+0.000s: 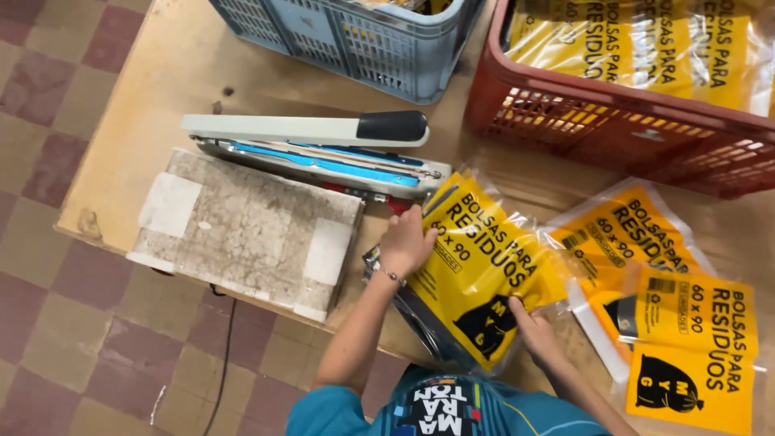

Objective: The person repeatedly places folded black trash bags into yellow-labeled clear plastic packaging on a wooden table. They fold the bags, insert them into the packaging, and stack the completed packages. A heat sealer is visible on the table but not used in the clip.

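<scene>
**Bag pack held at heat sealer, both hands engaged**

Left to right across the wooden table (161, 73): at 9 o'clock lies a flat stone-patterned slab (246, 230) with pale taped patches at either end. Directly behind it, toward 11 o'clock, sits a heat sealer (315, 153), its pale arm with a black handle raised above the blue sealing strip. A dark cable (222, 367) hangs from the table edge to the chequered floor at 7 o'clock.

The left hand (404, 242) sits near centre, just beside the right end of the sealer. Its fingers are curled onto the upper left corner of a yellow plastic-wrapped pack (484, 266), grasping that corner. The pack lies tilted on the table, its top edge touching the sealer's near end. The right hand (537, 331), at 5 o'clock, presses flat against the pack's lower right edge; whether its fingers clasp the edge cannot be told.

At 3 to 4 o'clock lie further yellow packs (686, 339), overlapping one another. At 12 o'clock stands a blue crate (355, 40). At 1 to 2 o'clock stands a red crate (613, 121) filled with more yellow packs.
</scene>
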